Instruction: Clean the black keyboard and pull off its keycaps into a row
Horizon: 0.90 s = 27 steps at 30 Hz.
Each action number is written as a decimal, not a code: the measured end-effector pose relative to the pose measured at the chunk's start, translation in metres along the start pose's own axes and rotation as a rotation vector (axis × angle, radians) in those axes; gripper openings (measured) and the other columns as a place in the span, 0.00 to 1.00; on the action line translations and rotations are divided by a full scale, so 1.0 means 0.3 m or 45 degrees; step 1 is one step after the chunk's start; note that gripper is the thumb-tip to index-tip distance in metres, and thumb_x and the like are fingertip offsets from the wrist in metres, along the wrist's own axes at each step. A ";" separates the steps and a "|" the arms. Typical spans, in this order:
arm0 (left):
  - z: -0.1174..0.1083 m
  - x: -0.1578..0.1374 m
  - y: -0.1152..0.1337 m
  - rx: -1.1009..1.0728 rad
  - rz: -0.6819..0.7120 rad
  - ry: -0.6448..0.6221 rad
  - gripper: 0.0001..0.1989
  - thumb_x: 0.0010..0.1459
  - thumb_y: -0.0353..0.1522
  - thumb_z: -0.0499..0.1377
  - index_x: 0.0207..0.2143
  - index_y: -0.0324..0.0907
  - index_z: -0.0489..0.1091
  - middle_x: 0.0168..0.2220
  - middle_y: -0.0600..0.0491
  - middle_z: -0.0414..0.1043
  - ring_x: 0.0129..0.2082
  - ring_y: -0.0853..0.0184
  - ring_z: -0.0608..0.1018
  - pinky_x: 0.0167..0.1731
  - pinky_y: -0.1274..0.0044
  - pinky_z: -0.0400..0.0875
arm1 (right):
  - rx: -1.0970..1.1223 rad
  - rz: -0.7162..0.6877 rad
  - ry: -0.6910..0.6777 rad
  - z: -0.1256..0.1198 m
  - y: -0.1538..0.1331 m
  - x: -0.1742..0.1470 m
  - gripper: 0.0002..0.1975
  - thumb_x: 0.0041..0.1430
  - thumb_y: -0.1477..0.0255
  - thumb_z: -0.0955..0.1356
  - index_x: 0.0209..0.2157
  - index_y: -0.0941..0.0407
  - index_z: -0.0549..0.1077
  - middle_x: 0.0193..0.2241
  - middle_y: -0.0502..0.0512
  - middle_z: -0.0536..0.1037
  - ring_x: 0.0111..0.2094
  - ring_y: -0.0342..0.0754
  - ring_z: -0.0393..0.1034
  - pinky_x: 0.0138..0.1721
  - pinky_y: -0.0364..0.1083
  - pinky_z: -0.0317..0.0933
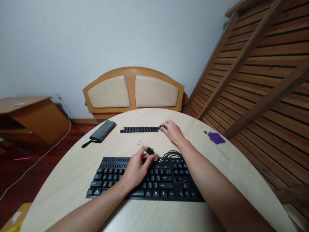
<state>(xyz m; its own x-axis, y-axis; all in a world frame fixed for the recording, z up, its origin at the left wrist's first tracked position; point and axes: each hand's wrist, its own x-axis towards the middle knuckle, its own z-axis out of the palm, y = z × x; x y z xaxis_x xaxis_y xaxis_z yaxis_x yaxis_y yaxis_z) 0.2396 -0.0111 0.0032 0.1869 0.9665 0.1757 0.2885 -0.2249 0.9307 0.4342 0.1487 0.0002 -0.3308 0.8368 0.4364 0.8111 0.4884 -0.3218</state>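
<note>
My left hand [138, 167] is closed over the upper middle of a black keyboard [166, 186]. It grips a keycap puller [149, 151] with a black handle and thin wire loops sticking out. Farther away, my right hand [174, 133] reaches to the right end of a line of loose black keycaps [140, 129]. Its fingers pinch a keycap [163, 127] there, partly hidden by the fingertips. Along the keyboard's top rows, several key positions show bare switches without caps. My left hand and both forearms cover part of the keyboard.
A grey cloth pouch [103, 131] lies on the round table [72, 180] at left. At right are a purple cloth [216, 138] and a thin stick. The keyboard's coiled cable [172, 152] sits behind it. Wooden slats [260, 80] lean at right.
</note>
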 end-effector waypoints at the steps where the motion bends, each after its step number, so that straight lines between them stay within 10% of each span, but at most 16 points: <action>1: 0.000 0.000 0.000 0.002 -0.002 -0.002 0.09 0.65 0.36 0.54 0.45 0.42 0.65 0.35 0.50 0.81 0.40 0.62 0.82 0.44 0.69 0.71 | -0.025 0.001 -0.023 0.000 0.001 -0.001 0.09 0.65 0.70 0.66 0.44 0.55 0.77 0.42 0.57 0.75 0.47 0.50 0.67 0.50 0.46 0.59; 27: 0.005 0.003 -0.007 0.038 0.000 0.014 0.06 0.65 0.35 0.54 0.40 0.42 0.64 0.36 0.50 0.81 0.40 0.61 0.82 0.45 0.68 0.71 | -0.248 -0.033 -0.147 0.044 0.015 0.012 0.10 0.62 0.70 0.69 0.44 0.54 0.78 0.42 0.58 0.76 0.47 0.54 0.66 0.48 0.48 0.59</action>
<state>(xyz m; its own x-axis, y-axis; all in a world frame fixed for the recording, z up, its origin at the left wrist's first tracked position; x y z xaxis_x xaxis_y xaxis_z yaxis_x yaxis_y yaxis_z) 0.2405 -0.0098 0.0010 0.1767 0.9678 0.1792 0.3164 -0.2283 0.9207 0.4305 0.1572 -0.0107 -0.3964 0.8529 0.3396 0.8759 0.4622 -0.1384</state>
